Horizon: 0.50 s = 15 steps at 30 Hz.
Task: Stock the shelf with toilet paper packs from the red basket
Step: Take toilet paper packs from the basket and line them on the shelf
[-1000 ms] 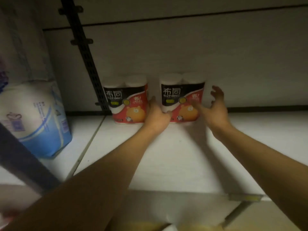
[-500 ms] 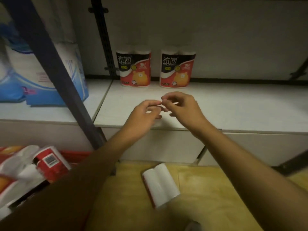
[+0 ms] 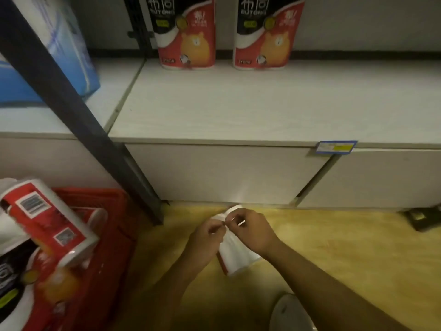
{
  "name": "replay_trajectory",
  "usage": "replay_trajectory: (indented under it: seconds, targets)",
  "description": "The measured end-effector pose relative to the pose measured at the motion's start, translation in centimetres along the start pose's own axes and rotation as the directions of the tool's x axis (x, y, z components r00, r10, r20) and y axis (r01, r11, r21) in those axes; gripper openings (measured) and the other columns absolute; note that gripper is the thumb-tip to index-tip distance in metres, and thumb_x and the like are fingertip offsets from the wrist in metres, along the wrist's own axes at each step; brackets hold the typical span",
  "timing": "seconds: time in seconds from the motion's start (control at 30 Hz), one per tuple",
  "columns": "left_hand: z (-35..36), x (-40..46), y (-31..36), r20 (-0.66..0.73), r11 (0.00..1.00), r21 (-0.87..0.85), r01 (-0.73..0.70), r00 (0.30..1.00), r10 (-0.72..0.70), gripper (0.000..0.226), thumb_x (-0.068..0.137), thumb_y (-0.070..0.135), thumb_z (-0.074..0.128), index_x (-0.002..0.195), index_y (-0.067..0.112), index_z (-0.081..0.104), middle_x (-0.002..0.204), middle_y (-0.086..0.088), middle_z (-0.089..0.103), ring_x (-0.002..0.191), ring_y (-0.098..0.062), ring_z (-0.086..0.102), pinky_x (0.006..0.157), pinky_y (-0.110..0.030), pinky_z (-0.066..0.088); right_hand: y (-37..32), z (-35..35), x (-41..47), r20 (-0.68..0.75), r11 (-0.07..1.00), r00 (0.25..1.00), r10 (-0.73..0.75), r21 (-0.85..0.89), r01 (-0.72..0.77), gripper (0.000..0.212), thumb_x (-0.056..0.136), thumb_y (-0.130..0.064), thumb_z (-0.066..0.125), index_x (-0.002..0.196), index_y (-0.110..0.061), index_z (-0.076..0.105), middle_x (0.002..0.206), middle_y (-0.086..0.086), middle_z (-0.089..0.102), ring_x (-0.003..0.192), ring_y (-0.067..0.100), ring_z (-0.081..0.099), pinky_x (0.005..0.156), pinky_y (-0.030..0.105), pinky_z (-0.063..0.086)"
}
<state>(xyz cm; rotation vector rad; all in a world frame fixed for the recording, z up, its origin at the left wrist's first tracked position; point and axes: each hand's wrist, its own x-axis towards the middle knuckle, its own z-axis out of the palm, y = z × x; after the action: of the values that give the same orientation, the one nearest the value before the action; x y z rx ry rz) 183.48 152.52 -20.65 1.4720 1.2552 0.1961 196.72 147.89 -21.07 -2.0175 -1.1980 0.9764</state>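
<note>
Shelf [image 3: 238,111]: pale board across the upper half of the view. Two toilet paper packs stand upright at its back, one at 12 o'clock [image 3: 187,37], the other at 1 o'clock [image 3: 268,37], side by side with a gap between, red-and-black wrap with an orange bear. A blue price tag [image 3: 336,146] sits on the shelf's front edge at 3 o'clock.

Blue-and-white pack [image 3: 59,51]: on the neighbouring shelf section at 10 o'clock, partly behind a dark slanted upright [image 3: 78,111].

Red basket [image 3: 105,225]: on the floor at 8 o'clock, heaped with packs; the topmost [image 3: 45,220] lies tilted, barcode label up.

Floor pack [image 3: 235,254]: lies on the yellow floor [image 3: 346,254] at 6 o'clock, near the shelf base, white side up with a red edge.

Left hand [image 3: 207,237] and right hand [image 3: 250,231]: over the floor pack, fingertips meeting at its upper end, fingers curled and pinching the wrap.

Pale shoe tip [image 3: 290,314]: bottom edge, 5 o'clock.

Dark object [image 3: 422,217]: on the floor at 4 o'clock; kind unclear.
</note>
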Motion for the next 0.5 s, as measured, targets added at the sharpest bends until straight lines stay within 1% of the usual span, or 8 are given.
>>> replay_trajectory:
  seconds: [0.03,0.1,0.17,0.2,0.27,0.3,0.4,0.5]
  targets:
    - [0.6,1.1,-1.6,-0.010,0.999,0.024,0.046,0.999,-0.046,0.016,0.096,0.028,0.050,0.109,0.024,0.057,0.107,0.009,0.059,0.100,-0.011,0.058,0.086,-0.027,0.049,1.5,1.0,0.7,-0.002,0.999,0.999,0.039,-0.014,-0.039,0.014,0.090,-0.025,0.058,0.094,-0.022,0.071,0.088,-0.011,0.069,0.081,0.005,0.061,0.068,0.007,0.043]
    - [1.6,3.3,-4.7,-0.034,0.987,0.066,0.148,0.989,-0.146,0.020,0.096,0.027,0.050,0.115,0.021,0.055,0.109,0.010,0.055,0.104,-0.011,0.054,0.089,-0.025,0.045,4.1,3.0,1.9,0.020,0.995,0.995,0.097,-0.027,-0.096,0.017,0.090,-0.029,0.059,0.102,-0.021,0.068,0.095,-0.009,0.069,0.090,0.010,0.063,0.074,0.012,0.043]
    - [2.5,5.7,-7.8,-0.038,0.965,0.102,0.241,0.970,-0.238,0.028,0.092,0.030,0.054,0.116,0.015,0.057,0.118,0.001,0.060,0.107,-0.018,0.057,0.096,-0.032,0.045,6.1,5.0,3.1,0.059,0.987,0.986,0.158,-0.044,-0.156,0.026,0.090,-0.031,0.061,0.112,-0.019,0.064,0.110,-0.003,0.067,0.102,0.015,0.062,0.085,0.018,0.044]
    - [3.0,6.5,-8.9,-0.048,0.952,0.087,0.294,0.956,-0.291,0.032,0.090,0.029,0.056,0.118,0.012,0.057,0.121,-0.004,0.060,0.109,-0.022,0.057,0.096,-0.031,0.044,6.9,5.9,3.5,0.061,0.982,0.981,0.184,-0.056,-0.181,0.029,0.089,-0.031,0.061,0.116,-0.018,0.063,0.117,-0.002,0.065,0.108,0.017,0.060,0.091,0.021,0.044]
    - [3.6,7.5,-10.0,-0.071,0.919,-0.010,0.394,0.916,-0.394,0.039,0.091,0.025,0.057,0.126,0.008,0.050,0.127,-0.011,0.055,0.115,-0.028,0.052,0.088,-0.027,0.038,8.2,7.3,4.2,-0.015,0.976,0.981,0.194,-0.098,-0.195,0.033,0.088,-0.033,0.060,0.119,-0.021,0.060,0.127,-0.001,0.059,0.117,0.019,0.054,0.099,0.027,0.043]
    - [3.9,7.8,-10.1,-0.072,0.903,-0.053,0.427,0.900,-0.430,0.040,0.093,0.023,0.054,0.129,0.008,0.047,0.130,-0.013,0.052,0.116,-0.029,0.050,0.086,-0.029,0.037,8.6,7.6,4.4,-0.075,0.969,0.979,0.188,-0.148,-0.197,0.035,0.087,-0.035,0.059,0.120,-0.024,0.058,0.131,-0.002,0.055,0.121,0.020,0.049,0.101,0.031,0.042]
    - [4.7,9.1,-10.8,-0.086,0.888,-0.127,0.443,0.886,-0.455,0.043,0.094,0.020,0.053,0.134,0.007,0.044,0.136,-0.015,0.050,0.116,-0.030,0.050,0.087,-0.035,0.039,9.6,7.8,5.0,-0.209,0.909,0.957,0.201,-0.325,-0.262,0.050,0.084,-0.045,0.059,0.130,-0.032,0.048,0.143,-0.005,0.038,0.133,0.023,0.030,0.107,0.041,0.032]
    - [5.5,9.9,-11.1,-0.040,0.859,-0.216,0.463,0.875,-0.482,0.043,0.095,0.016,0.049,0.137,0.006,0.043,0.136,-0.015,0.051,0.119,-0.033,0.050,0.086,-0.034,0.040,10.8,8.0,5.2,-0.192,0.921,0.944,0.268,-0.237,-0.310,0.065,0.080,-0.049,0.063,0.137,-0.032,0.036,0.147,-0.001,0.031,0.133,0.028,0.031,0.106,0.046,0.035]
